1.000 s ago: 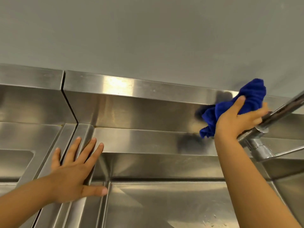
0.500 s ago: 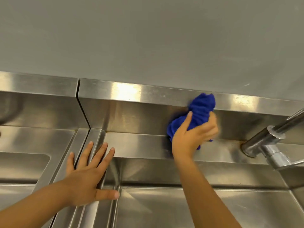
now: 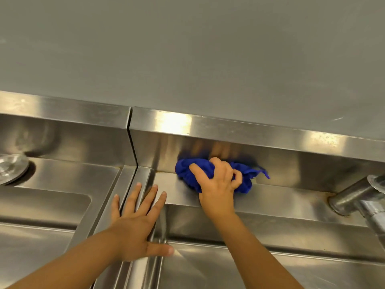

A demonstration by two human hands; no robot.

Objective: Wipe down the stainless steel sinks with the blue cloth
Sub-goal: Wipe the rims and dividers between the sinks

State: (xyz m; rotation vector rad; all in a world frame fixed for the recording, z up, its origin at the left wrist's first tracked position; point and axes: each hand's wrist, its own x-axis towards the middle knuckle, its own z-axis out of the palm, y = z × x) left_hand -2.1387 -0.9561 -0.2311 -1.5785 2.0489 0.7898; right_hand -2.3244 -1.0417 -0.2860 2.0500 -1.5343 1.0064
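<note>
The right hand (image 3: pixel 218 184) grips the bunched blue cloth (image 3: pixel 186 172), fingers curled over it and thumb stretched leftward, pressing it onto the back ledge of the right sink (image 3: pixel 281 203) just where the ledge meets the backsplash (image 3: pixel 295 163). A thin tail of cloth trails toward the faucet (image 3: pixel 358 197) at the right edge (only its base and part of the spout show). The left hand (image 3: pixel 135 230) lies flat, fingers straight and spread, on the raised rims where the right sink and the left sink (image 3: pixel 52 205) meet, its thumb reaching over the right basin's corner. A round metal fitting (image 3: pixel 10 167) sits at far left on the left sink's ledge
</note>
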